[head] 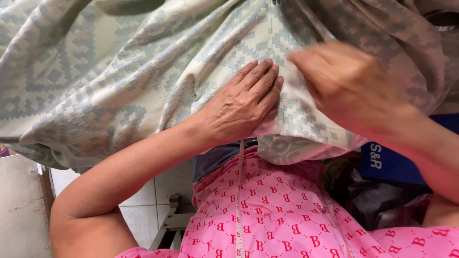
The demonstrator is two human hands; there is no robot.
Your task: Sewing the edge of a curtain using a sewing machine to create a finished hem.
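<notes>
Fabric (143,71): cream-and-grey patterned cloth, draped across whole view above pink-clad lap (277,210).
Left hand (241,107): flat, fingers together, pressing near lower hem.
Right hand (346,86): blurred; grip unclear.
Advice: keep palm pressure even, smooth outward toward hem.

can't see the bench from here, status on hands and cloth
Left hand flat, pressing the cream fabric with grey-blue woven geometric pattern. Right hand blurred on the same fabric. Nothing in the way.

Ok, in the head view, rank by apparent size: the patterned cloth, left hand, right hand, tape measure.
1. patterned cloth
2. left hand and right hand: alike; the right is blurred and nearer.
3. tape measure: thin strip.
</notes>
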